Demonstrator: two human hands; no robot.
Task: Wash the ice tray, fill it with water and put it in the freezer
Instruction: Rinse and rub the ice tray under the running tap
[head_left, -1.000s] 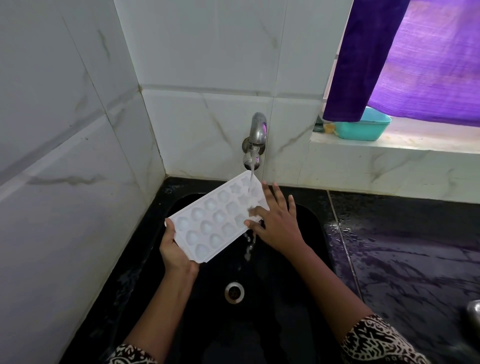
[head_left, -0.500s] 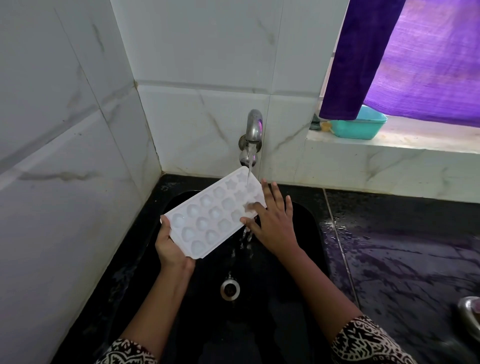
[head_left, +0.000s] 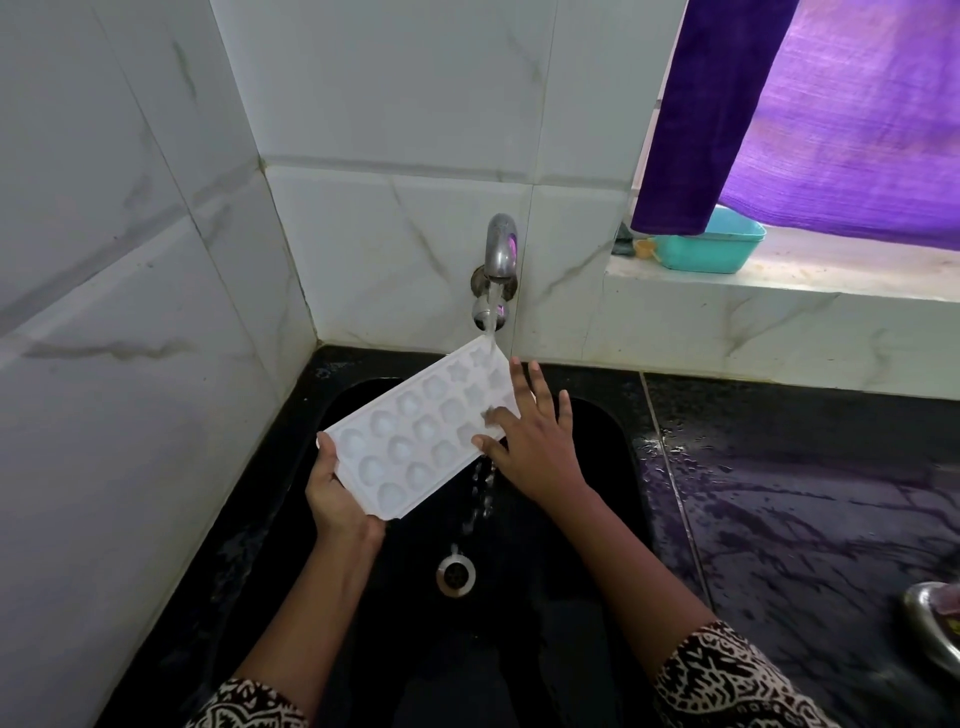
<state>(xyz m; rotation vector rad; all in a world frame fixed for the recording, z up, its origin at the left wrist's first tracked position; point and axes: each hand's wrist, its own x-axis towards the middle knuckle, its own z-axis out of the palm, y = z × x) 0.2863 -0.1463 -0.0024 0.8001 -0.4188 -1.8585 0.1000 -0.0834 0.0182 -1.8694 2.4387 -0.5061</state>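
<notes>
You hold the ice tray (head_left: 415, 436) under the running tap (head_left: 500, 249).
Your left hand (head_left: 337, 499) grips the near end of the white tray, which is tilted above the black sink (head_left: 571, 571) in the back left corner of the counter (head_left: 805, 493). Your right hand (head_left: 535, 447) lies open, fingers spread flat on the tray's far end, where the stream lands. Water drips off the tray's right edge.

A smooth white plastic ice tray (head_left: 421, 441) glistens wet beneath a polished metal tap (head_left: 500, 249) set in glossy, grey-veined white wall tiles (head_left: 389, 104). The sink (head_left: 597, 431) is glossy black, the bench (head_left: 805, 493) dark polished stone beaded with water. A purple woven cloth curtain (head_left: 857, 104) hangs above a matt teal plastic tub (head_left: 711, 249).
</notes>
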